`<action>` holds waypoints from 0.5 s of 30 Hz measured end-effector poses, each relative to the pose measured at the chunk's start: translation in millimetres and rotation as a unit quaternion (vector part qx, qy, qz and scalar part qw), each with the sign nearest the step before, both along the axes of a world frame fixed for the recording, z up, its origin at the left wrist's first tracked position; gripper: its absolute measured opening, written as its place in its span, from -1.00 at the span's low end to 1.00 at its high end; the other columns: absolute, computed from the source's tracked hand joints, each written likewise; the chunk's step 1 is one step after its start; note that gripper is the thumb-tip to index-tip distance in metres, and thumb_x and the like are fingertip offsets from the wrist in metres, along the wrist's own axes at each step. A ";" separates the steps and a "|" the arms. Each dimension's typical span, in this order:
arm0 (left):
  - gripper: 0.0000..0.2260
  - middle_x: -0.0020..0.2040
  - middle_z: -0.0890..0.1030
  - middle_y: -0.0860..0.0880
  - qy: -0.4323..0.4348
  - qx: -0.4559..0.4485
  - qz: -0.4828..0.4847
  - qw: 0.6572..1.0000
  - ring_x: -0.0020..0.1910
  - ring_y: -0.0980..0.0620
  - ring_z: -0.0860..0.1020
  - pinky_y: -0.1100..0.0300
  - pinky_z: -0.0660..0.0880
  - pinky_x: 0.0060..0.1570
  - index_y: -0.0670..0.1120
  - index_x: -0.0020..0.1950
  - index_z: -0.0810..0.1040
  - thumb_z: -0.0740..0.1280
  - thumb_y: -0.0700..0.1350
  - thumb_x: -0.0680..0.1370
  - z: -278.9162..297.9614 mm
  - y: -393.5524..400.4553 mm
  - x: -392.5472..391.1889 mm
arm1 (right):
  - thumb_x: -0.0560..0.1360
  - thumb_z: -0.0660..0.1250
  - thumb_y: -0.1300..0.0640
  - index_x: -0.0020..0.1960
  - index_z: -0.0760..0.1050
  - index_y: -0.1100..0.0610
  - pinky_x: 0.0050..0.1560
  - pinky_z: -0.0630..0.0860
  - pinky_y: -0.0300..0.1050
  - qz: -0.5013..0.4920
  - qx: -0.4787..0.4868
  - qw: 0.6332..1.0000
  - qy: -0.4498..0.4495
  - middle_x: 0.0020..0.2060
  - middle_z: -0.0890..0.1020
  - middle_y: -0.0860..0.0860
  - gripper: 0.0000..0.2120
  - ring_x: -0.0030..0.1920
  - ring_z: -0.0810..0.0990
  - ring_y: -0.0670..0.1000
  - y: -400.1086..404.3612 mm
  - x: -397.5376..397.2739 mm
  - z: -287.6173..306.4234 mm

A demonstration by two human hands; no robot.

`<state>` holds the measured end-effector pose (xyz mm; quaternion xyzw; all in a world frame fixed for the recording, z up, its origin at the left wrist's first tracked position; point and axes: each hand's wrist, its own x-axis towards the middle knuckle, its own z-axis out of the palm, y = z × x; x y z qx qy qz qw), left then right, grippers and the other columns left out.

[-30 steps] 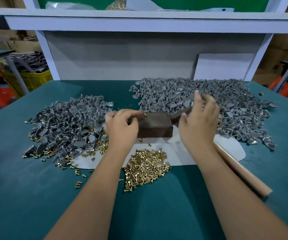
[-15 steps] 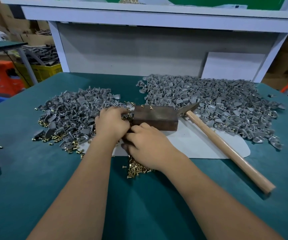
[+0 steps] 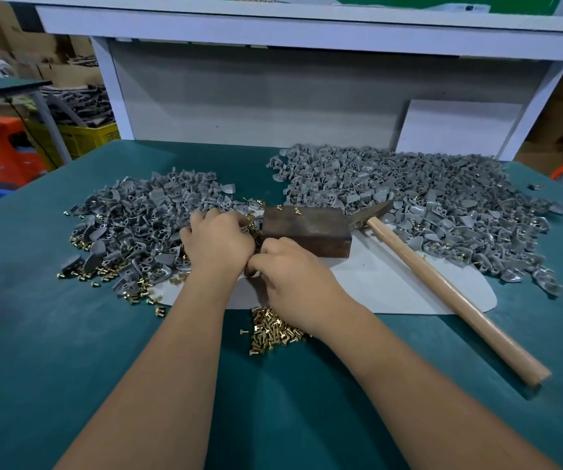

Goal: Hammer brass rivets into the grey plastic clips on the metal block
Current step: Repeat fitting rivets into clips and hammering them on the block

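Hammer [image 3: 442, 283] lies untouched, head against block [image 3: 305, 228], handle toward near-right; both hands' grips hidden.

At the centre of the frame both hands meet just left of the brown metal block [image 3: 307, 230], which lies on a pale sheet [image 3: 392, 283] over the green worktop [image 3: 69, 351]. The left hand [image 3: 217, 244] rests with curled fingers at the edge of the left pile of grey clips [image 3: 137, 218]. The right hand [image 3: 293, 283], fingers bent, covers part of the brass rivets [image 3: 269, 330]; what it pinches is hidden. A hammer [image 3: 442, 283] lies at right, its head against the block, before the right clip pile [image 3: 425, 198].
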<state>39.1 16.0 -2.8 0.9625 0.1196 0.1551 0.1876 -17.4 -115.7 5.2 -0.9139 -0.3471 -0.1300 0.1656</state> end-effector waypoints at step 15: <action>-0.88 -0.17 0.54 0.22 -0.174 -0.196 -0.009 0.965 0.19 0.02 0.44 0.04 0.15 0.08 0.16 -0.01 0.54 0.35 -0.08 0.54 8.3 -8.0 -3.8 | 0.50 0.27 0.38 0.12 0.60 0.30 0.05 0.47 -0.13 -0.128 0.216 0.963 -0.101 0.04 0.52 0.10 -0.76 0.03 0.49 0.02 -21.7 14.1 9.4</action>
